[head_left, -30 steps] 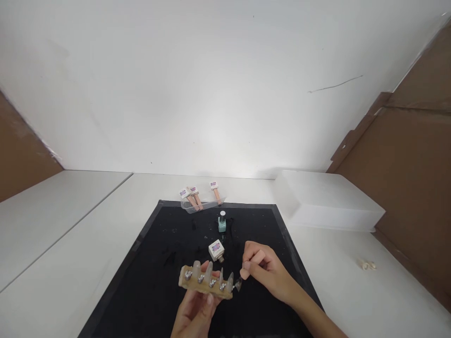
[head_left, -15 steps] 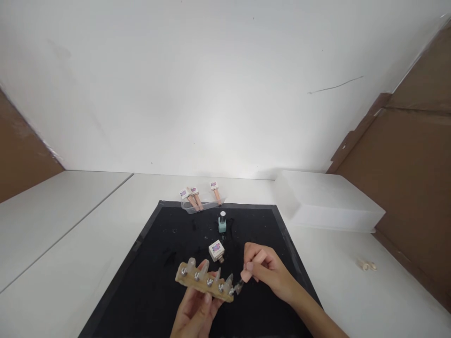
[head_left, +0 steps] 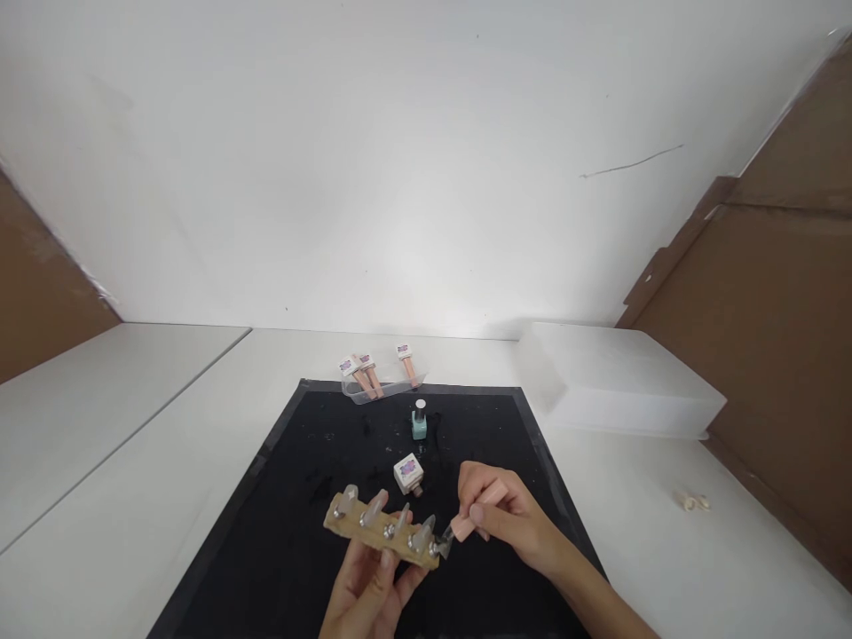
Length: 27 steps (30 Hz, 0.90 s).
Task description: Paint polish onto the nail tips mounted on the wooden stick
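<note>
The left grip (head_left: 370, 590) holds a strip (head_left: 373, 534) over the black mat (head_left: 266, 550), thumb against the near edge. A row of clear tips (head_left: 374, 508) rises from the strip, with silvery balls (head_left: 390, 531) at their feet. The right grip (head_left: 509, 519) pinches a pink brush (head_left: 488, 501) between thumb and fingers, its lower end at the tip nearest that grip; I can't tell from here whether they touch. Just beyond the left grip a white bottle (head_left: 408, 472) lies on its side, neck toward the 2 grips. Past it stands a green bottle (head_left: 419, 426). Farther still from both grips, a clear tray (head_left: 392, 389) holds 3 pink-capped bottles (head_left: 348, 366). Well right of the right grip, a white box (head_left: 619, 382) and small cream bits (head_left: 696, 502) sit on the counter (head_left: 666, 559).
</note>
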Available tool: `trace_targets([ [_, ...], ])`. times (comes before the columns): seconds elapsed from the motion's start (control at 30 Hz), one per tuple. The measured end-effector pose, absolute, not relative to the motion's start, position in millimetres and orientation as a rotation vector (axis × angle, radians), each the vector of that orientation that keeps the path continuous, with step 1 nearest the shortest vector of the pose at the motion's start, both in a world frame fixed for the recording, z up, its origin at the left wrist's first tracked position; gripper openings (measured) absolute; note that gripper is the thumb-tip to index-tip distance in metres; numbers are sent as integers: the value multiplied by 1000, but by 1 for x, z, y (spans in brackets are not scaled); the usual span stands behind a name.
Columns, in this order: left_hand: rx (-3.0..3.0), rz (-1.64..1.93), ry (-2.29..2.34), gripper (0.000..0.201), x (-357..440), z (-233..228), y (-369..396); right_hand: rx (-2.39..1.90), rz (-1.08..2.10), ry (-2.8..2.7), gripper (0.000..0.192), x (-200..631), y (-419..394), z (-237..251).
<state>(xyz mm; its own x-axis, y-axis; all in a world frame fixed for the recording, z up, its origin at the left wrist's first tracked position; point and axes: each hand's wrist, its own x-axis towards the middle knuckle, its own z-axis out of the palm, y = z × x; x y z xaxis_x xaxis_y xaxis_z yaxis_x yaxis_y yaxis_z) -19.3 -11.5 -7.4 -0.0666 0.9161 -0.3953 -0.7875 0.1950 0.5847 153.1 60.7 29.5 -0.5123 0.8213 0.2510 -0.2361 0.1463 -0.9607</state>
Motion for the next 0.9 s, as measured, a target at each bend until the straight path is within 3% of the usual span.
trace_targets([
  [0.43,158,1416,731,67,-22,-15,-8,-636,1532,-1503,25,153,62,29],
  [0.73,161,1435,657,52,-23,-19,-8,-778,1471,-1417,22,151,64,29],
  [0.9,156,1438,680,59,-22,-17,-8,-763,1484,-1392,22,152,65,28],
])
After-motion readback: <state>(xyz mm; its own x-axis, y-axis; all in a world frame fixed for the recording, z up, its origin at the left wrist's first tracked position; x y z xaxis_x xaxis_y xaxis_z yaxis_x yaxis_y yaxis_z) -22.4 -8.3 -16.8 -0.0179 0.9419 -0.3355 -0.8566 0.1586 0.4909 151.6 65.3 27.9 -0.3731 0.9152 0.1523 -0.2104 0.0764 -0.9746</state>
